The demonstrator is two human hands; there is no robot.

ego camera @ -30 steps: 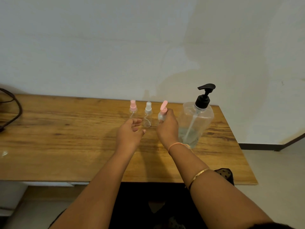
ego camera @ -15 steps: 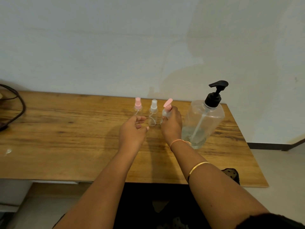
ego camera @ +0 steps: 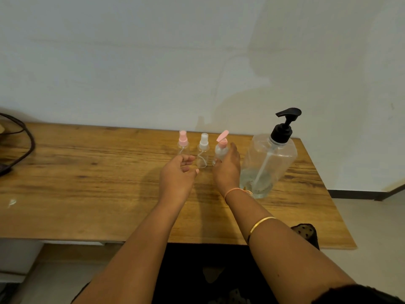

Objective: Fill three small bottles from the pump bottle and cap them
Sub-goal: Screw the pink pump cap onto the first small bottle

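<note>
Three small clear plastic bottles stand in a row on the one wooden bench [ego camera: 87, 194]: one with a pink spray cap [ego camera: 183, 142], one with a white spray cap [ego camera: 203, 148] and one with a pink flip-top lid [ego camera: 221, 145]. Beside them stands one large clear pump bottle with a black pump head [ego camera: 268, 159]. Two bare hands, left [ego camera: 176, 178] and right [ego camera: 226, 170], reach over the bench, and one dark cable [ego camera: 19, 148] lies at its left end.

Three small bottles [ego camera: 202, 150] on table [ego camera: 87, 194], left of pump bottle [ego camera: 269, 163]

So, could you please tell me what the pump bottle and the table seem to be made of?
The pump bottle looks like clear, glossy plastic: the dip tube and the liquid at its bottom show through, and its pump head is matte black. The table has a brown wood-grain top with a dull sheen; solid wood or laminate, I cannot tell.
</note>
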